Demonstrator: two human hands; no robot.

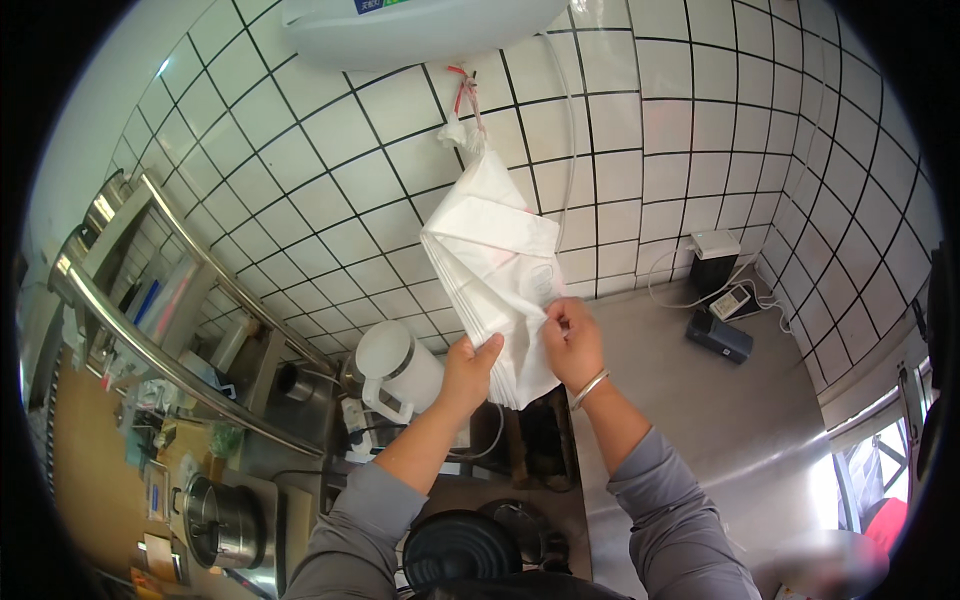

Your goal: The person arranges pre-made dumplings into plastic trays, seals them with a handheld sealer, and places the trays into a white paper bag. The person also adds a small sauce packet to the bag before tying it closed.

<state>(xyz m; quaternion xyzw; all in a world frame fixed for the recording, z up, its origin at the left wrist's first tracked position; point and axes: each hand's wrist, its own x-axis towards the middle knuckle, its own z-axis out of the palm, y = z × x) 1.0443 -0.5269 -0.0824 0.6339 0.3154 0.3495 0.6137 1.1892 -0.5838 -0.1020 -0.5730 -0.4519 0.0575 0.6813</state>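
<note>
A bundle of white plastic bags (487,217) hangs from a hook on the tiled wall by knotted red and white ties (466,94). My left hand (471,371) grips the lower left edge of the stacked bags, thumb on top. Between the fingertips of my right hand (574,341) is the right edge of the front bag, pulled a little out from the stack. A silver bangle (590,388) circles my right wrist. Behind my left forearm stands a white electric kettle (397,364).
On the right is a steel counter (675,435) with a dark box-shaped device (718,337), a remote control (729,301) and cables. A tubular steel rack (187,360) stands left; below it is a steel pot (221,521). A white appliance (420,34) overhangs the bags.
</note>
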